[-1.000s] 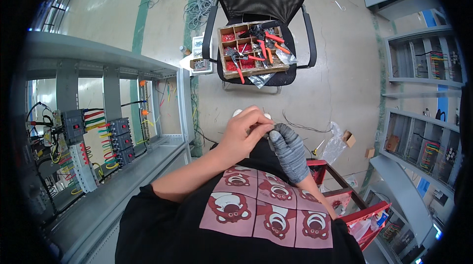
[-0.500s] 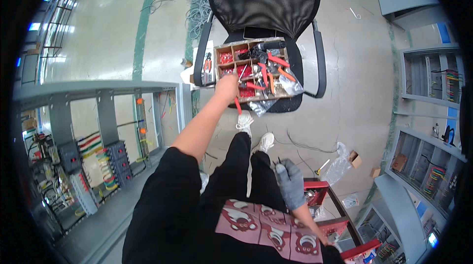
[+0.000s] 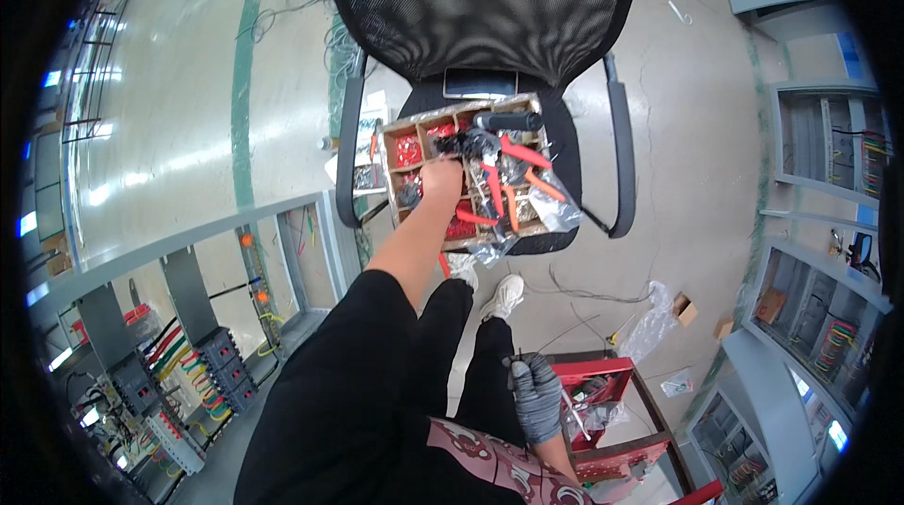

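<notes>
My bare left hand reaches into a compartment box on the chair seat; its fingers are hidden among small red parts. Beside it in the box lie pliers with red handles, pliers with orange handles and a black cylindrical grip. My right hand, in a grey glove, is held low in front of my right leg. Its fingers are closed on a thin black wire, whose end sticks up past the fingertips.
A black mesh office chair with armrests carries the box and a dark flat device. At my left stands a grey cabinet frame with breakers and coloured wires. A red tool case is near my right hand. Cabinets line the right.
My left hand has shifted from the box's middle deeper into a left compartment. The chair and box appear nearer and lower in view. My right hand still holds the wire, now slightly lower.
</notes>
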Demonstrator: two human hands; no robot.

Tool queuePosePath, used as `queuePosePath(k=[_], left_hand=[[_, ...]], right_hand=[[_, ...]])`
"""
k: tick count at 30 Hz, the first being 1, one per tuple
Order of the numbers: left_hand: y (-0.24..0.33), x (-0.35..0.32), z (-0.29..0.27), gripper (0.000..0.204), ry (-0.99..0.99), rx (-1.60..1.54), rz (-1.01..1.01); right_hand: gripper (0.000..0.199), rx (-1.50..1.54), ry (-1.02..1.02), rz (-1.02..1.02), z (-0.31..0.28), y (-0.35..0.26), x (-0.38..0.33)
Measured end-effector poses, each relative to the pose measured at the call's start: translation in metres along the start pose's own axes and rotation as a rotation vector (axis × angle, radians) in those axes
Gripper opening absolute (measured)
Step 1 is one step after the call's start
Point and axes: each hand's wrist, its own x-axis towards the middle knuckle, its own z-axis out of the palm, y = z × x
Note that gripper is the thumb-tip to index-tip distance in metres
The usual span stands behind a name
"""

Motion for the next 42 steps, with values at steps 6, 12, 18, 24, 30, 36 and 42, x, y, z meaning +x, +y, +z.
queuePosePath(k=[6, 12, 18, 24, 30, 36, 42], left_hand=[[-0.011, -0.013, -0.012, 0.019, 0.021, -0.139, -0.010], [-0.059, -0.072, -0.055, 0.006, 0.324, -0.975, -0.132], [-0.090, -0.225, -0.184, 0.011, 0.092, -2.355, 0.019], [-0.084, -0.371, -0.261, 0.013, 0.549, -2.387, 0.220], [-0.059, -0.487, -0.263, 0.011, 1.079, -2.280, 0.106], [-0.023, -0.568, -0.241, 0.012, 1.397, -2.215, -0.081], [-0.007, -0.632, -0.216, 0.011, 1.644, -2.119, -0.232]], right_hand=[[0.016, -0.035, -0.004, -0.004, -0.008, -0.013, 0.009], [0.013, -0.078, 0.060, -0.194, -0.014, -0.066, 0.021], [0.013, -0.142, -0.048, -0.502, -0.015, -0.171, 0.014], [0.014, -0.118, -0.276, -0.806, 0.008, -0.246, -0.037], [0.013, -0.202, -0.541, -1.042, 0.005, -0.256, -0.092], [0.016, -0.263, -0.803, -1.053, 0.012, -0.230, -0.135], [0.019, -0.257, -1.048, -1.268, 0.033, -0.219, -0.188]])
